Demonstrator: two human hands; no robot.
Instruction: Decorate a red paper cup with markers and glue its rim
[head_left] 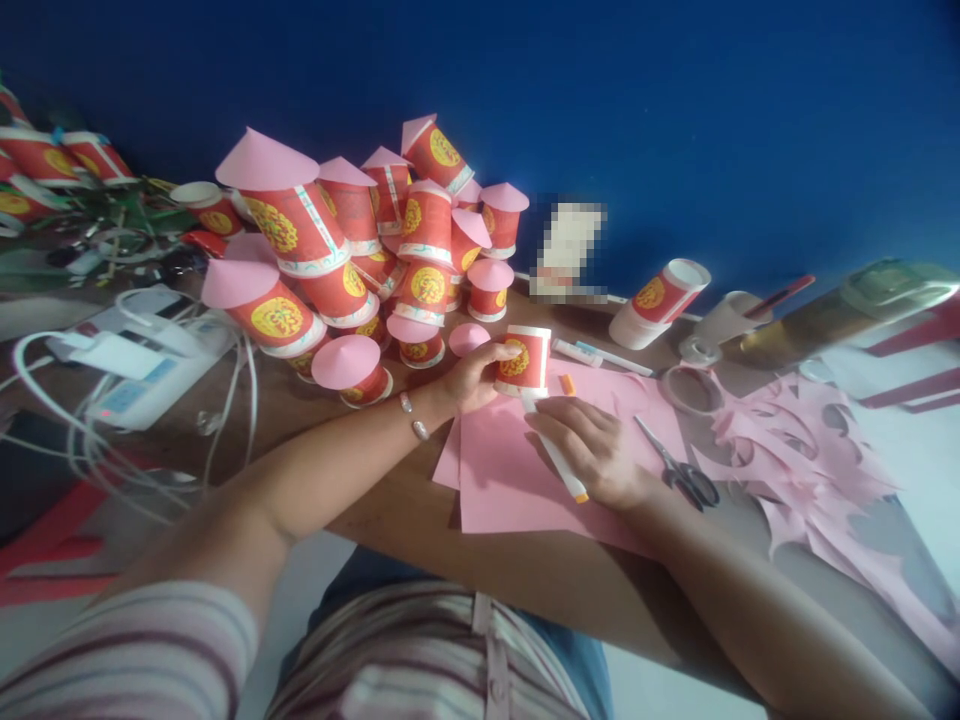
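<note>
My left hand (478, 378) is wrapped round a red paper cup (534, 360) with a yellow round emblem and white bands. My right hand (591, 448) grips a white glue stick (561, 462) with an orange end; its upper tip is close to the cup's lower rim, and I cannot tell whether it touches. Under both hands lie pink paper sheets (495, 490). A small orange cap (568, 384) rests on the paper just right of the cup. Scissors (679, 470) with black handles lie right of my right hand.
Several red cups with pink cone tops (345, 365) are piled at the left. A power strip (150, 375) with white cables sits beyond my left arm. Pink paper scraps (810, 460), a tape roll (691, 390) and stacked cups (660, 303) are on the right.
</note>
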